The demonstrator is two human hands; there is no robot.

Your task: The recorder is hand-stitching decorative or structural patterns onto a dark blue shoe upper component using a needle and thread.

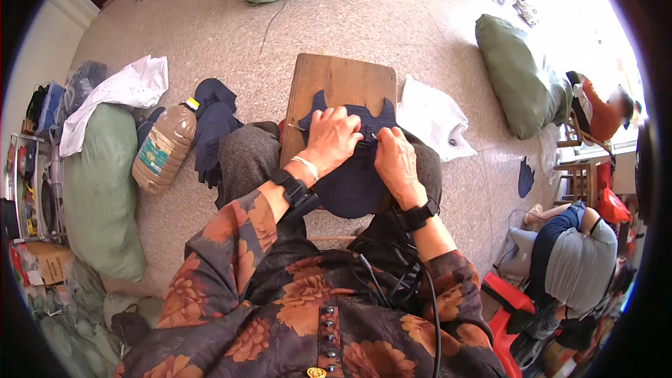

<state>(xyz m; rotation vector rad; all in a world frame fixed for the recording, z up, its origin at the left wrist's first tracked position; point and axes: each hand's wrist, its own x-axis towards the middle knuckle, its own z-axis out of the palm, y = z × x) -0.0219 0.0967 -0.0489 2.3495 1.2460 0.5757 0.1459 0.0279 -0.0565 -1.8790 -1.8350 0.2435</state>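
Observation:
A dark navy cloth piece (350, 185) with two pointed tabs at its far edge and a rounded near end lies over the front of a wooden stool top (343, 73) between my knees. My left hand (329, 141) is closed on its middle, fingers curled and pinching the fabric. Opposite it, my right hand (396, 163) pinches the cloth near a small strap-like part (365, 141) at the centre. A tiny pale spot shows by the right fingertips, too small to name. The fingers partly hide the cloth between them.
More navy cloth pieces (213, 126) lie left of my knee, beside a large yellow-capped bottle (166, 145) and a stuffed green sack (101, 196). A white bag (432, 117) touches the stool's right side. Another green sack (514, 73) and seated people (577, 259) are farther right.

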